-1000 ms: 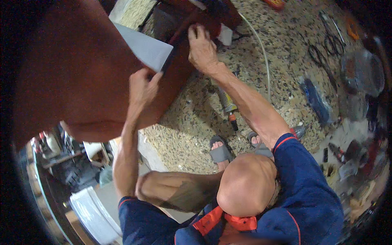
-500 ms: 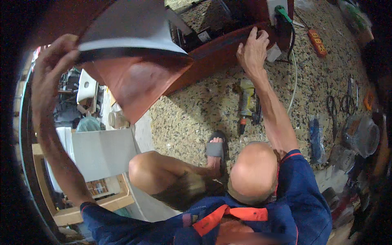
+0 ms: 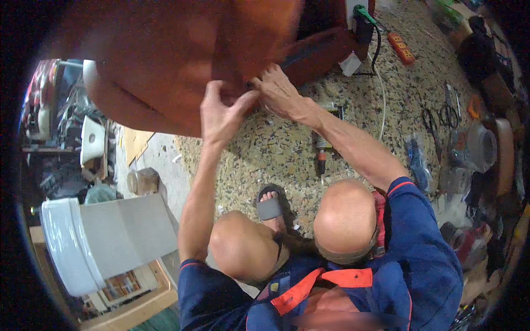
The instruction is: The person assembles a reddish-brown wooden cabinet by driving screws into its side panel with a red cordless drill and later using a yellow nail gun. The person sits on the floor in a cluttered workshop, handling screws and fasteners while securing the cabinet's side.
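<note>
A large red-brown leather-like cover [image 3: 160,71] hangs down at the far side, its lower edge bent into a fold. My left hand [image 3: 223,113] grips the cover near that edge, thumb stretched toward the other hand. Close beside it, my right hand [image 3: 279,94] pinches the same edge with bent fingers; its fingertips are partly hidden by the fold. To the right the cover meets a red-brown frame rail [image 3: 317,55] around a dark opening. Below my right forearm lies a tube with an orange cap [image 3: 321,160], partly covered by the arm.
A green plug [image 3: 361,12] with a black cord and an orange power strip [image 3: 401,48] are at the far right. Scissors [image 3: 450,113] and clear plastic containers [image 3: 481,146] lie on the speckled floor. A white tub [image 3: 69,245] stands at left; a jar [image 3: 143,181] is beyond it.
The lifted cover flap has come down, hiding its pale lining and much of the opening. My left hand moved right and my right hand moved left, so both meet at the edge.
</note>
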Motion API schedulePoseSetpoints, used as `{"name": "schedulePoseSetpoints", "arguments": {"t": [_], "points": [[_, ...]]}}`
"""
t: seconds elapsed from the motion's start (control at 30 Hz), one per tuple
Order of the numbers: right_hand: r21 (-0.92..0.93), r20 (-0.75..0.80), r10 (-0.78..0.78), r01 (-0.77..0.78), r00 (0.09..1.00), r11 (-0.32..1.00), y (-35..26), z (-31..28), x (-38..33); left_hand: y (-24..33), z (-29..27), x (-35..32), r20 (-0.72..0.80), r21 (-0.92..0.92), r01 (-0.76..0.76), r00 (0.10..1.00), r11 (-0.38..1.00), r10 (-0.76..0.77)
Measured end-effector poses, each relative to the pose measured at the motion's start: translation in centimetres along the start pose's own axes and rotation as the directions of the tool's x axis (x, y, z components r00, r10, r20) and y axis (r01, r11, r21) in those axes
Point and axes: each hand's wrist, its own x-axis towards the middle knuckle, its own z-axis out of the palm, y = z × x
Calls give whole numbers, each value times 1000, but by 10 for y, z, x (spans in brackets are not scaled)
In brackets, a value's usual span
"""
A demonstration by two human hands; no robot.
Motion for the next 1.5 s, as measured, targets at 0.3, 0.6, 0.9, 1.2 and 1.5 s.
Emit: {"name": "schedulePoseSetpoints", "arguments": {"t": [0.3,0.6,0.9,1.2,1.5], "points": [[77,-3,50,-49,999,996,27,-5,7,-49,42,51,-19,142,-197,979,970,202],[-417,539,181,74,822,906,49,28,-6,-48,-160,157,-314,-722,-157,942,674,-116],[-423,739,220,185,636,887,94,84,-58,27,-209,192,-625,-135,-551,692,824,360],[-154,725,-85,282,683,947,71,46,-54,-73,-12,164,533,373,-659,728,653,431],[93,667,-90,38,739,995,21,14,17,-171,30,-19,228,-249,-74,965,966,133]]}}
